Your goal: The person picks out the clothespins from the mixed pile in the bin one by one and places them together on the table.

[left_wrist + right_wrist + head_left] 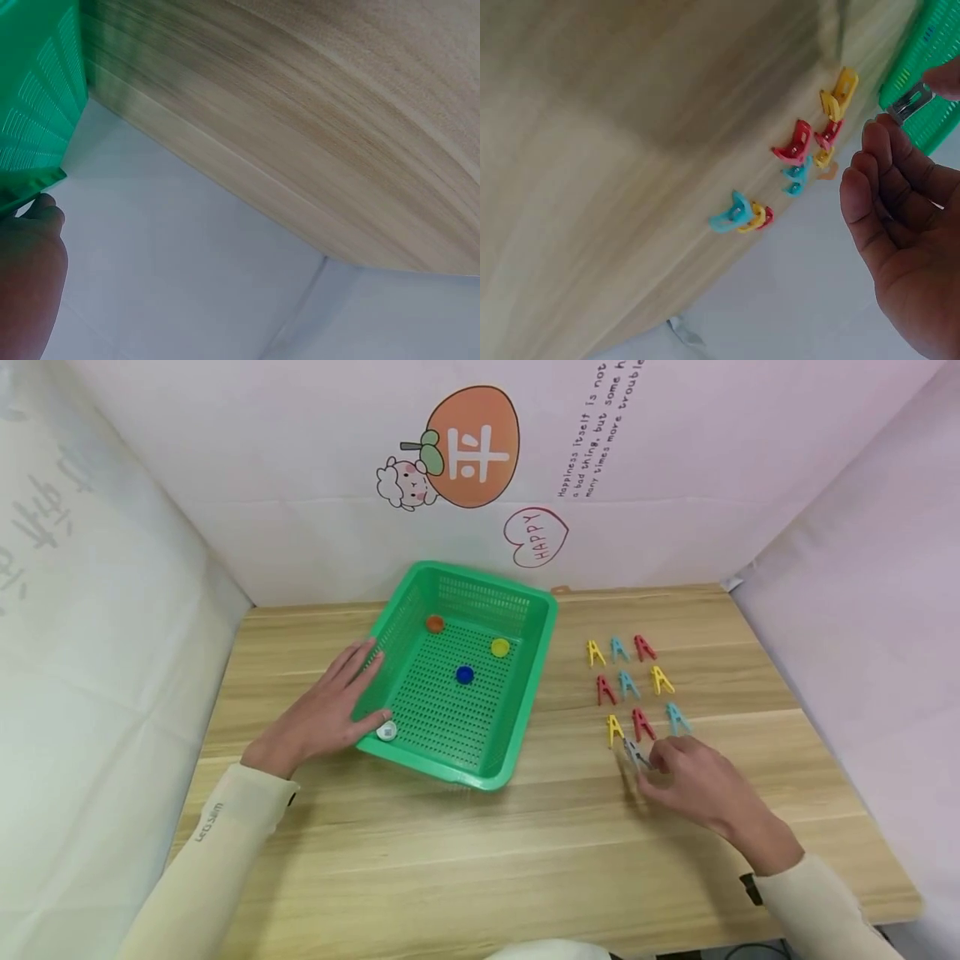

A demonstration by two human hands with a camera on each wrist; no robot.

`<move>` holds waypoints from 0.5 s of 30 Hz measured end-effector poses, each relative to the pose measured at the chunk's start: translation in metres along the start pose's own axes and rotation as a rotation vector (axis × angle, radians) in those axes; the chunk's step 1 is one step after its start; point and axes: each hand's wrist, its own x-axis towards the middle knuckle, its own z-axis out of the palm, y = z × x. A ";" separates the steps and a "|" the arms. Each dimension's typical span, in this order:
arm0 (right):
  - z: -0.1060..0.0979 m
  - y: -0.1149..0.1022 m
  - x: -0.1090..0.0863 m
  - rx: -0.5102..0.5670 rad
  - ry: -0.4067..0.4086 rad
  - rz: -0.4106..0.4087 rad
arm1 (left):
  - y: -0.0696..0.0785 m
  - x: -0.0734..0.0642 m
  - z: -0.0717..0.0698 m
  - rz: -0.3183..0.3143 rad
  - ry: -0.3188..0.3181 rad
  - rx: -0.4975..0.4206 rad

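Observation:
My right hand [697, 781] is pinching a small grey metal-looking clip [912, 101] between thumb and index finger, just above the table near the front row of clothespins. Its other fingers curve loosely. Closest to the clip are a yellow clothespin [615, 729] and a red clothespin [642, 725]; a blue clothespin [678, 718] lies at that row's right end. On the left rim of a green basket [534, 689] rests my left hand [322, 710], fingers extended, thumb reaching inside beside a white cap [387, 731].
Inside the basket lie an orange cap [435, 623], a yellow cap [500, 647] and a blue cap [465, 675]. More red, blue and yellow clothespins stand in rows farther back, such as a red clothespin [644, 647]. White cloth walls border the wooden table [420, 860].

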 end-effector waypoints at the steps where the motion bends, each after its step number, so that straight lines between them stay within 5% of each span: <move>1: 0.003 0.000 -0.002 -0.009 0.003 -0.004 | 0.000 0.000 0.000 0.000 0.001 0.001; 15: 0.025 -0.010 -0.012 -0.058 -0.010 -0.019 | 0.000 -0.001 -0.001 -0.015 -0.019 -0.007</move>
